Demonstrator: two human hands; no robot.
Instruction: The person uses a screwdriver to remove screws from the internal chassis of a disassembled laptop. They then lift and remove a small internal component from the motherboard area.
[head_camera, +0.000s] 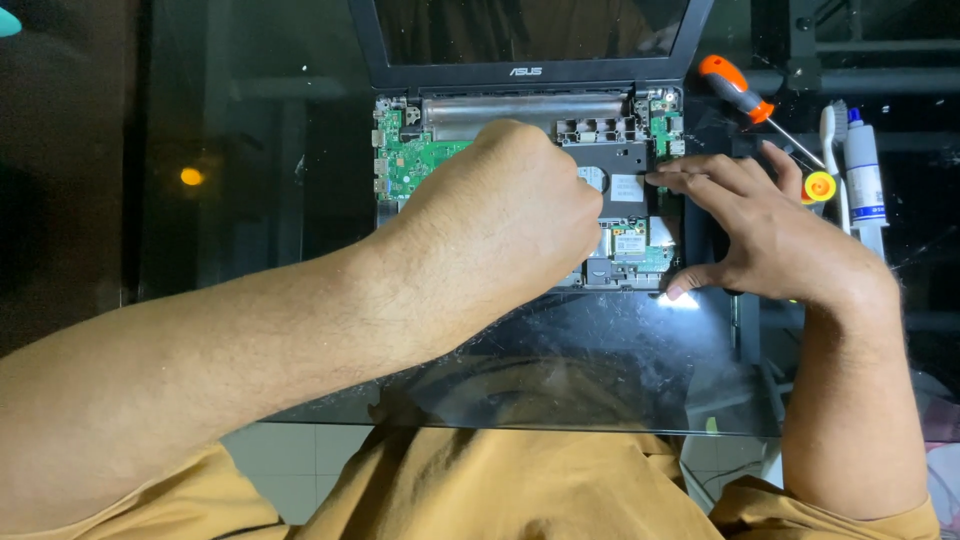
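While the left hand (520, 205) sits fisted over the opened laptop (530, 160) at twelve o'clock, its grip hidden, the right hand (760, 235) spreads open-fingered on the three o'clock edge; a slip could scrape the green circuit board (410, 160) or nudge the orange-handled screwdriver (740, 92).

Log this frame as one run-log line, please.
left hand: fisted over opened laptop board | right hand: fingers on laptop's right edge | nearby: orange-handled screwdriver, white tube | surface: glass table
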